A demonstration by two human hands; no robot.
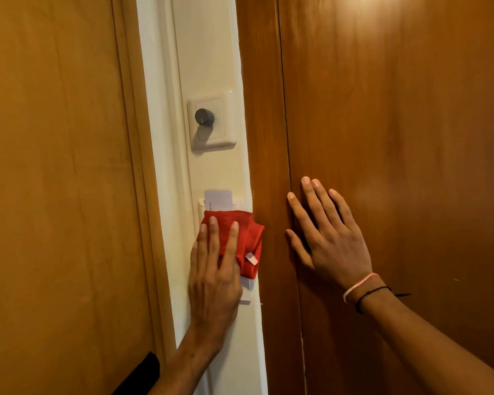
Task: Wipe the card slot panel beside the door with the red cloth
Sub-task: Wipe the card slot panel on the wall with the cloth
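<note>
Left hand presses the red cloth flat on the card slot panel, directly beneath its fingers; right hand, well apart, rests open-palmed on the door.

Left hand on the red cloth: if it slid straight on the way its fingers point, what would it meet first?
The white key card standing in the slot just above the red cloth. The left hand points up the wall; the dimmer knob lies well beyond.
</note>
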